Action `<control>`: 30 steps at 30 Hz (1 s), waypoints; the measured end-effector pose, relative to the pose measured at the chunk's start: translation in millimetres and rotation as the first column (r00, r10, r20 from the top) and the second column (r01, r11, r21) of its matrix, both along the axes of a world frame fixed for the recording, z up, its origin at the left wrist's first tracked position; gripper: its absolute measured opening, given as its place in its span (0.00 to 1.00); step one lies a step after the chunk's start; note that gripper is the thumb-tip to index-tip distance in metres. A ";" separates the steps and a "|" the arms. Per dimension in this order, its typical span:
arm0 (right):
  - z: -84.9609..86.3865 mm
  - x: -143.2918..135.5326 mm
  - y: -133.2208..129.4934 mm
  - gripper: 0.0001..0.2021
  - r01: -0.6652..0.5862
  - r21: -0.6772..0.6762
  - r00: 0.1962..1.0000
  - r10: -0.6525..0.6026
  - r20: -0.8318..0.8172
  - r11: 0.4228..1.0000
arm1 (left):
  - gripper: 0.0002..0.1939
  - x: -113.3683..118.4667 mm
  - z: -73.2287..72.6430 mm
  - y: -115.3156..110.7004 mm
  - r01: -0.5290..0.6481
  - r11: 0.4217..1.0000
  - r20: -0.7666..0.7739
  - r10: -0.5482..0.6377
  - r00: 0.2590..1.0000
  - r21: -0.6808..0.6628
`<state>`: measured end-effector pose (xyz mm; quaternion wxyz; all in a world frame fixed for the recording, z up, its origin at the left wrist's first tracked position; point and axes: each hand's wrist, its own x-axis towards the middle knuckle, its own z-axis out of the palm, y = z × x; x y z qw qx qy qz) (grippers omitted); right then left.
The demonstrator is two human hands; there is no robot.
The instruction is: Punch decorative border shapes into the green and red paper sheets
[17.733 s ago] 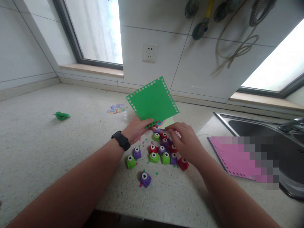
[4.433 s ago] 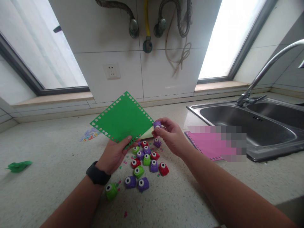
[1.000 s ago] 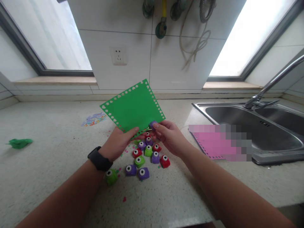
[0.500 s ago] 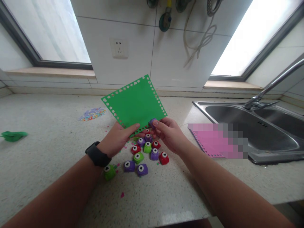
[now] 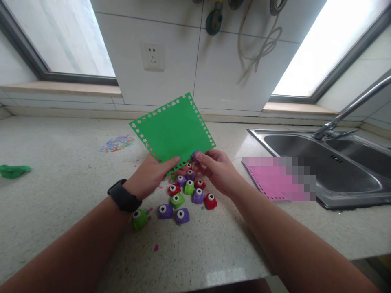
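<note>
A green sheet of paper [image 5: 174,128] is held tilted above the counter, with small flower, star and heart shapes cut along its edges. My left hand [image 5: 154,170] grips its lower left edge, thumb on top. At the lower right edge my right hand [image 5: 215,167] pinches a purple craft punch [image 5: 196,156] with the thumb pressed on it; the punch sits on the paper's edge. Below the sheet stand several more punches, among them a red punch [image 5: 210,201], a light green punch [image 5: 177,200] and a purple punch [image 5: 182,216]. The right fingertips are partly hidden.
Pink punched paper [image 5: 269,179], partly pixelated, lies by the steel sink [image 5: 293,162] on the right. A heap of coloured paper bits [image 5: 117,143] is at the back left. A crumpled green thing [image 5: 14,171] lies far left. The wall carries a socket [image 5: 152,56].
The view has shifted slightly. Both hands keep their hold on the green paper and the purple punch, with hardly any movement.
</note>
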<state>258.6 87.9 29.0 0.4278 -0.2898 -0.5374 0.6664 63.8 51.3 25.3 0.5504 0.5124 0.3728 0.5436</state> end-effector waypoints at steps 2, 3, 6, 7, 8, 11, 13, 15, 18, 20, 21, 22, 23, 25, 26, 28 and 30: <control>-0.2 0.4 0.1 0.15 0.002 0.003 1.000 -0.002 0.004 1.000 | 0.28 -0.2 -0.1 0.3 -0.007 1.000 -0.014 0.007 1.000 0.002; -0.3 0.5 0.1 0.15 0.004 0.003 1.000 -0.004 0.006 1.000 | 0.28 -0.2 0.0 0.3 -0.007 1.000 -0.018 0.007 1.000 0.000; -0.6 0.7 -0.3 0.15 0.011 -0.004 1.000 -0.011 0.012 1.000 | 0.28 0.2 1.1 0.1 -0.007 1.000 -0.017 0.007 1.000 -0.003; -0.7 0.6 -0.4 0.15 0.013 -0.006 1.000 -0.013 0.012 1.000 | 0.28 0.5 1.5 -0.1 -0.007 1.000 -0.019 0.007 1.000 -0.004; -0.7 0.5 -0.5 0.15 0.011 -0.005 1.000 -0.011 0.011 1.000 | 0.27 0.8 1.9 -0.2 -0.009 1.000 -0.021 0.009 1.000 -0.006; -0.5 0.0 -0.7 0.15 0.002 0.003 1.000 -0.002 -0.001 1.000 | 0.25 1.9 2.7 -0.3 -0.012 1.000 -0.031 0.012 0.999 -0.010; -0.1 -0.4 -0.7 0.15 -0.004 0.010 1.000 0.004 -0.007 1.000 | 0.23 2.4 2.8 -0.2 -0.012 1.000 -0.033 0.011 0.999 -0.004; 0.3 -0.7 -0.6 0.14 -0.004 0.010 1.000 0.004 -0.003 1.000 | 0.21 2.5 2.6 -0.1 -0.004 1.000 -0.034 0.004 0.999 0.001; 0.6 -1.0 -0.4 0.14 -0.003 0.003 1.000 0.003 0.001 1.000 | 0.22 2.2 2.0 0.0 0.005 1.000 -0.034 -0.005 0.999 -0.006; 0.6 -0.9 -0.2 0.14 -0.006 0.004 1.000 0.006 -0.006 1.000 | 0.24 1.9 1.5 0.2 0.005 1.000 -0.031 -0.005 1.000 -0.009; 0.6 -0.8 0.0 0.14 -0.006 0.005 1.000 0.006 -0.010 1.000 | 0.25 1.7 1.2 0.2 0.005 1.000 -0.030 -0.005 1.000 -0.009; 0.7 -0.6 0.0 0.14 -0.004 0.005 1.000 0.004 -0.011 1.000 | 0.26 1.5 1.0 0.3 0.006 1.000 -0.029 -0.006 1.000 -0.006; 0.8 -0.5 0.1 0.14 -0.001 0.005 1.000 0.001 -0.009 1.000 | 0.26 1.3 0.7 0.4 0.007 1.000 -0.031 -0.007 1.000 -0.005; 1.1 -0.3 0.0 0.14 0.003 0.005 1.000 -0.003 -0.003 1.000 | 0.24 0.9 0.1 0.6 0.010 1.000 -0.036 -0.010 0.999 -0.004; 1.2 -0.3 0.0 0.14 0.005 0.006 1.000 -0.005 -0.001 1.000 | 0.22 0.8 -0.1 0.8 0.011 1.000 -0.040 -0.012 0.999 -0.002; 1.6 -0.4 -0.2 0.14 0.009 0.008 1.000 -0.009 0.000 1.000 | 0.22 0.6 -0.2 0.9 0.013 1.000 -0.049 -0.013 0.999 0.004; 1.8 -0.7 -0.3 0.15 0.011 0.008 1.000 -0.011 0.003 1.000 | 0.23 0.7 0.2 0.9 0.013 1.000 -0.056 -0.012 0.998 0.012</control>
